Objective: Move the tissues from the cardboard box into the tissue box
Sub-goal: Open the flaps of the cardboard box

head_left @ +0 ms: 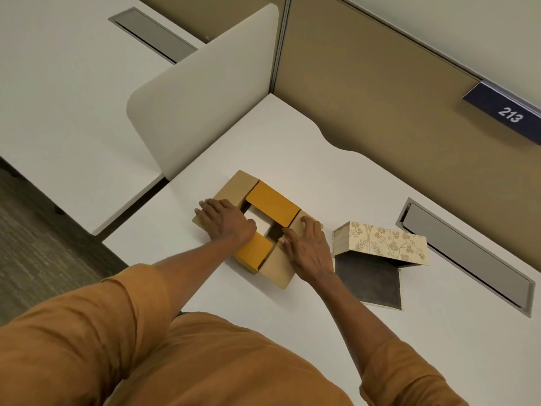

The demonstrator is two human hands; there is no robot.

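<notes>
Orange-brown sleeves (96, 341) fill the bottom of the view, cut off by the frame edge, so shoulders and body are out of sight; both forearms reach forward toward twelve o'clock over the white desk (292, 332); the left hand (227, 219) lies palm down on the left flap of the cardboard box (259, 228), fingers spread and flat, thumb at the rim of the opening, gripping nothing; the right hand (307, 247) rests likewise on the right flap, fingers loosely apart and extended, pressing the flap outward; between the hands, the tissues (259, 222) show only as a pale patch inside the box, mostly hidden by the flaps and the left thumb, their number impossible to tell; at three o'clock from the cardboard box, just beside it, stands the floral tissue box (380, 240), its dark lid (370, 281) open toward the camera, its inside hard to make out; a plaque (508, 111) at two o'clock reads 213.
</notes>
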